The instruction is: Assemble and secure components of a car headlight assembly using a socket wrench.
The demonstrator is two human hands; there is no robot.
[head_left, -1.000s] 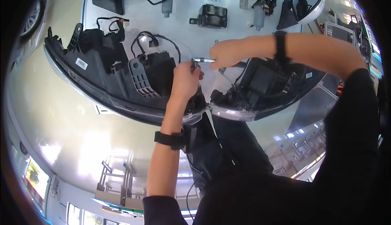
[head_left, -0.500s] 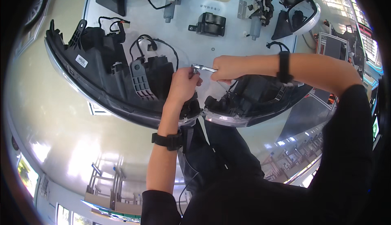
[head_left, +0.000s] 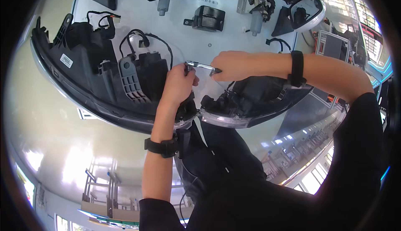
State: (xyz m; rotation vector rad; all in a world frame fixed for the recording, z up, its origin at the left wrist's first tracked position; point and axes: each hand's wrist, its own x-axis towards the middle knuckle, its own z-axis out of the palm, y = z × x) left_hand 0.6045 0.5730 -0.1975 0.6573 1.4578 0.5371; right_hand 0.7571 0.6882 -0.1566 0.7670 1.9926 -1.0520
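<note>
The white tabletop (head_left: 217,43) carries a large black headlamp housing (head_left: 104,85) along its near edge, rear side up, with a clear lens rim facing the person. A second, smaller black headlamp housing (head_left: 255,101) lies just beside it toward the near right corner. At the far right corner rests a side mirror (head_left: 307,9); a black box-shaped part (head_left: 206,18) and a small metal motor assembly (head_left: 255,5) lie along the far edge. The left hand (head_left: 179,82) rests on the large housing, its fingers closed around one end of a slim metal ratchet wrench (head_left: 202,67). The right hand (head_left: 234,66) grips the other end, fingers curled tight on the handle. The wrench lies level between both hands, above the gap between the two housings. Each wrist carries a black band.
</note>
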